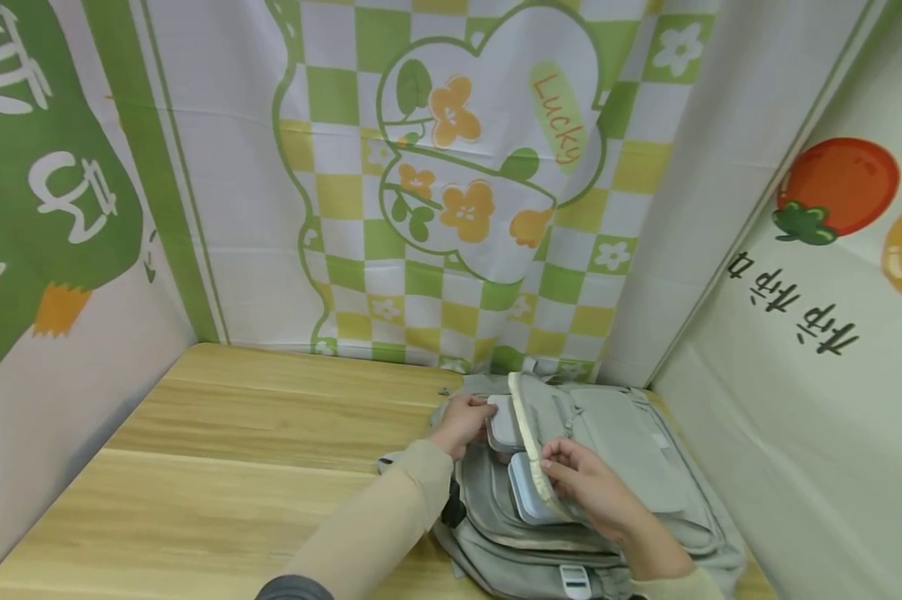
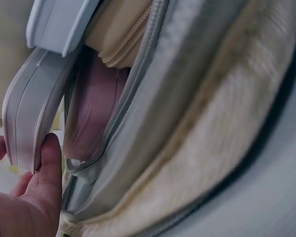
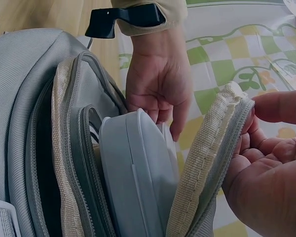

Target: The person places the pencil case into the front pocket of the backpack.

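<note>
Closest to the viewer, a beige sleeve (image 1: pixel 376 525) runs up from the near edge of the wooden table (image 1: pixel 218 450) toward the right rear corner, where a grey backpack (image 1: pixel 631 450) lies flat on its back against the hanging cloth backdrop (image 1: pixel 451 183) with its green and yellow checks and orange flowers.

Going from left to right, the left hand (image 1: pixel 462 423) comes first: it sits at the left side of the bag's open pocket, its fingers curled round the end of a pale grey case (image 1: pixel 503 421), thumb on one face and fingertips on the other in the left wrist view (image 2: pixel 24 118). That case stands on edge, half inside the pocket. A second pale case (image 1: pixel 524 492) lies just nearer the near edge, also tucked into the opening and touching the zipper rim.

Next to it, the right hand (image 1: pixel 589 487) pinches the cream-lined zipper flap (image 1: pixel 529 433) between thumb and forefinger, holding it lifted and pulled rightward, so the pocket mouth gapes. From the right wrist, the flap (image 3: pixel 207 163) stands upright beside the case (image 3: pixel 138 173).
</note>
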`<state>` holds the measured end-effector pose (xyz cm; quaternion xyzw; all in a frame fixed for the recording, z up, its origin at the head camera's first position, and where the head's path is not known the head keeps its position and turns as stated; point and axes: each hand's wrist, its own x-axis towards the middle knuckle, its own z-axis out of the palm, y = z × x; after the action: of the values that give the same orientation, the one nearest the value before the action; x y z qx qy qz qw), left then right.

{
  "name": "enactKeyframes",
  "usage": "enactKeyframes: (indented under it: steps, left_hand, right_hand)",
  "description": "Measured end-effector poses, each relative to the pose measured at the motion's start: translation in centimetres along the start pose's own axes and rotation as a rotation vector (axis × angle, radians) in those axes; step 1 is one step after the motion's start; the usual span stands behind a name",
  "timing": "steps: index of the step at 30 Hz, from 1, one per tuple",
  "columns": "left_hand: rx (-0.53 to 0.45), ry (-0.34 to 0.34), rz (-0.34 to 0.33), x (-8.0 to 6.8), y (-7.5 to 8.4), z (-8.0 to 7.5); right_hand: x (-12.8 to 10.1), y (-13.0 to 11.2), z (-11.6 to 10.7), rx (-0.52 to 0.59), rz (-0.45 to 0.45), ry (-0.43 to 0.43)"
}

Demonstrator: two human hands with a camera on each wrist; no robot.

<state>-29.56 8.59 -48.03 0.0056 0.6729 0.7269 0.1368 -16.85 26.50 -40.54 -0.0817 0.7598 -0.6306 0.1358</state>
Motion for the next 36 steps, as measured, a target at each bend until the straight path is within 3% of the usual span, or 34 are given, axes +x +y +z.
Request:
enactKeyframes:
  steps: [12, 18, 24, 27, 32, 36]
  left_hand:
    - [0.014, 0.031, 0.035, 0.7, -0.5, 1.5]
    - [0.053, 0.034, 0.026, 1.0, -0.4, 2.0]
    - [0.027, 0.021, 0.007, 1.3, -0.6, 1.9]
    - [0.014, -0.010, -0.004, 1.3, -0.6, 1.5]
    - [0.028, -0.010, -0.053, 0.9, 0.0, 0.5]
    - [-0.010, 0.004, -0.074, 0.2, 0.7, -0.9]
  right_hand:
    - [0.3, 0.0, 0.6, -0.029, 0.000, 0.007]
    - [0.4, -0.1, 1.1, -0.082, 0.009, 0.003]
    - [0.8, 0.5, 1.5, -0.142, 0.011, 0.031]
    - [1.1, 0.7, 1.9, -0.259, -0.034, 0.045]
    - [1.4, 1.0, 2.6, -0.548, -0.165, 0.034]
    - [1.5, 1.3, 3.4, -0.656, -0.208, 0.073]
